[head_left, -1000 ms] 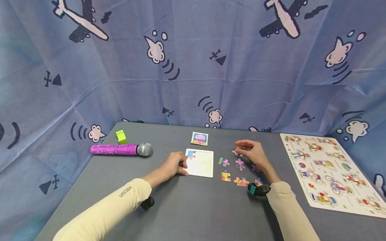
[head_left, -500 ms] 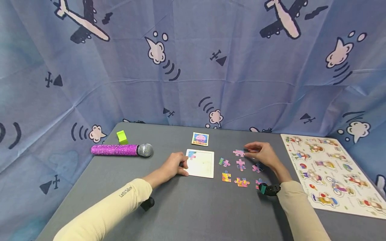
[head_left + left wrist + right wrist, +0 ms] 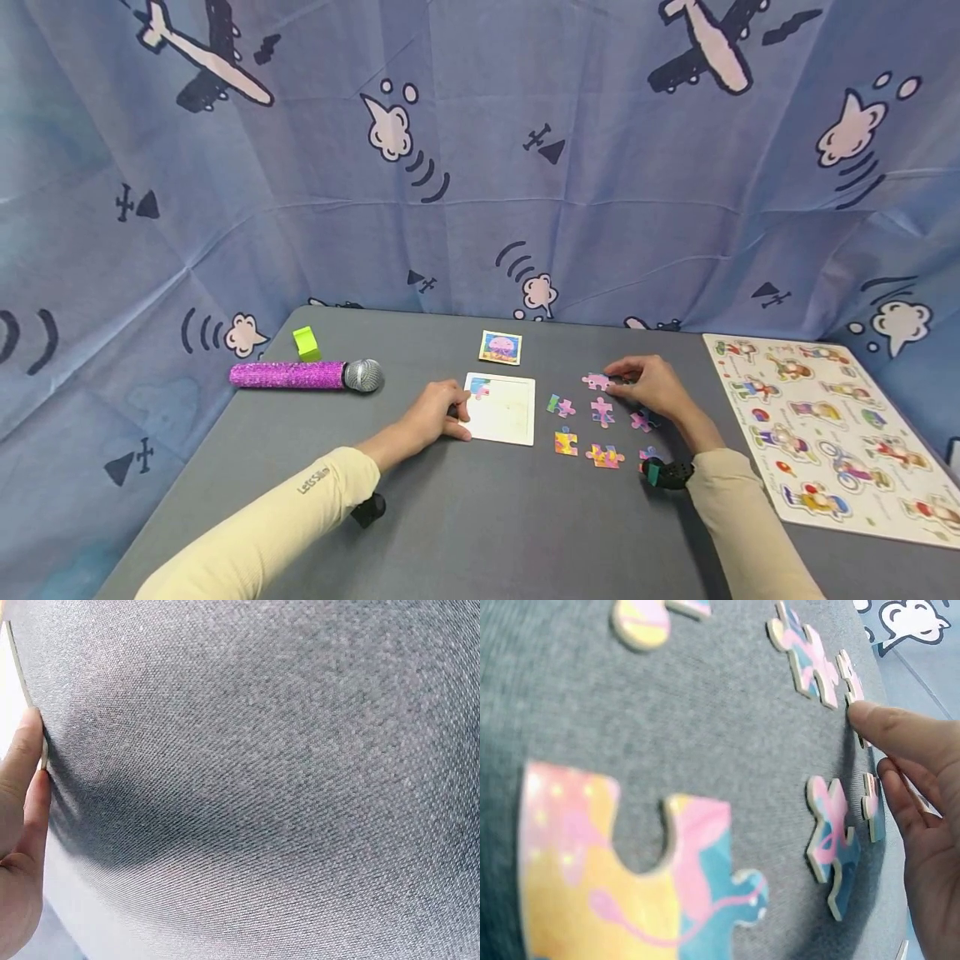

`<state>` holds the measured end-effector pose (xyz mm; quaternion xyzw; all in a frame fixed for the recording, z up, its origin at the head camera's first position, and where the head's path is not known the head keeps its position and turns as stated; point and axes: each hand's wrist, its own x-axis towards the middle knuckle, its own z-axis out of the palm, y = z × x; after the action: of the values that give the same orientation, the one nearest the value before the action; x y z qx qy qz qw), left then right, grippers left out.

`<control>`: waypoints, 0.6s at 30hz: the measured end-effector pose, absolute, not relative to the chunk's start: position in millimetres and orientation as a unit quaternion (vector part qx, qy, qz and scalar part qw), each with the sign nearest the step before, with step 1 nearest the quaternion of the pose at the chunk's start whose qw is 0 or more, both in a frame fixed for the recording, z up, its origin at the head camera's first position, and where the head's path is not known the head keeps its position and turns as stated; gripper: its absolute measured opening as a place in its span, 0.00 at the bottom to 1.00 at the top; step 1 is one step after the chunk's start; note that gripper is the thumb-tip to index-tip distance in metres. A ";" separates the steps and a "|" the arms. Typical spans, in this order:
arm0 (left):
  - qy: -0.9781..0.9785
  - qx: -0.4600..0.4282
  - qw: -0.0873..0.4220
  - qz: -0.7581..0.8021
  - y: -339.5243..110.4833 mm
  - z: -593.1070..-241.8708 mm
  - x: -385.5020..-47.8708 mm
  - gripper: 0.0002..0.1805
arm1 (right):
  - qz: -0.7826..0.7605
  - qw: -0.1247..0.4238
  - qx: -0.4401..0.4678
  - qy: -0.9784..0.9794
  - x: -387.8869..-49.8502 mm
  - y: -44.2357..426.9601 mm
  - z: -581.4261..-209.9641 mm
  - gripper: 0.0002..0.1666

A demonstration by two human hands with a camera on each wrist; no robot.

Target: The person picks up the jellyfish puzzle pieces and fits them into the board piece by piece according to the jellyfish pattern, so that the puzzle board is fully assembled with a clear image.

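Left hand [image 3: 433, 410] touches white tray [image 3: 504, 418]; right hand [image 3: 654, 388] arches beside pink piece [image 3: 594, 381].

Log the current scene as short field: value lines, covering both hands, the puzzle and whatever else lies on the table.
left hand: touching the white puzzle tray's left edge
right hand: touching a pink jigsaw piece
white puzzle tray: blue-and-pink section in far-left corner, mostly bare otherwise
loose jigsaw pieces: right of tray, some partly hidden, exact count unclear
sea-creature picture card: beyond tray
far left: purple glitter microphone, yellow-green block just beyond it
far right: large picture board with figures
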<state>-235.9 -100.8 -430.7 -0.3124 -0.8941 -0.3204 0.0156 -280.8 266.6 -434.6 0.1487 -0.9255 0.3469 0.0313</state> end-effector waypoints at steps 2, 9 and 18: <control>-0.894 -0.312 0.015 -0.321 -101.1 -430.8 -235.5 0.15 | 0.354 0.031 0.146 -0.923 -280.9 265.5 -433.7 0.15; -0.894 -0.315 0.020 -0.317 -101.4 -430.8 -235.9 0.15 | 0.411 -0.001 0.153 -0.899 -282.0 261.7 -431.5 0.17; -0.887 -0.322 0.024 -0.328 -101.1 -430.4 -234.3 0.16 | 0.460 -0.013 0.115 -0.881 -281.8 260.7 -440.7 0.21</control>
<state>-234.3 -101.1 -430.4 -0.3224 -0.8875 -0.3284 0.0244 -281.8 260.7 -440.7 0.1153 -0.8805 0.4596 -0.0126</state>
